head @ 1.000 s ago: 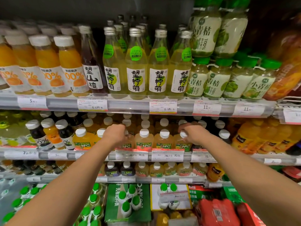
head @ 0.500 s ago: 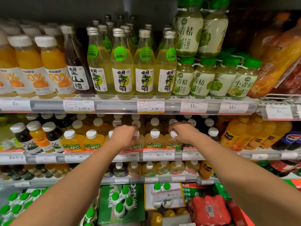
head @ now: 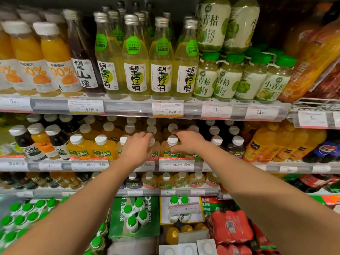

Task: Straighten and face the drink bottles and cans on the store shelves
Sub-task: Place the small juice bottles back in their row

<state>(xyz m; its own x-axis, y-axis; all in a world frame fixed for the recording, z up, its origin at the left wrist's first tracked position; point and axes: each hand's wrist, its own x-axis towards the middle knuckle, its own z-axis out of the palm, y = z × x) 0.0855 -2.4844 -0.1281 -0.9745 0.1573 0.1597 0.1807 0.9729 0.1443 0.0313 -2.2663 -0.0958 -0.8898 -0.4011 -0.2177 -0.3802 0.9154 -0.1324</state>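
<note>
Head view: left hand and right hand each grasp neighbouring white-capped NFC juice bottles.

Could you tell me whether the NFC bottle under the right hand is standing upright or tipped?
Upright: the NFC bottle shows its white cap directly above its label, beside the right hand.

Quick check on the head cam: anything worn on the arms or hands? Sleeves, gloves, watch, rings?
Nothing shows. Both forearms are bare up to the frame edge, with no sleeve or cuff in view. The left hand and right hand have no gloves, and no watch, band or ring is visible on the sides facing the camera.
</note>
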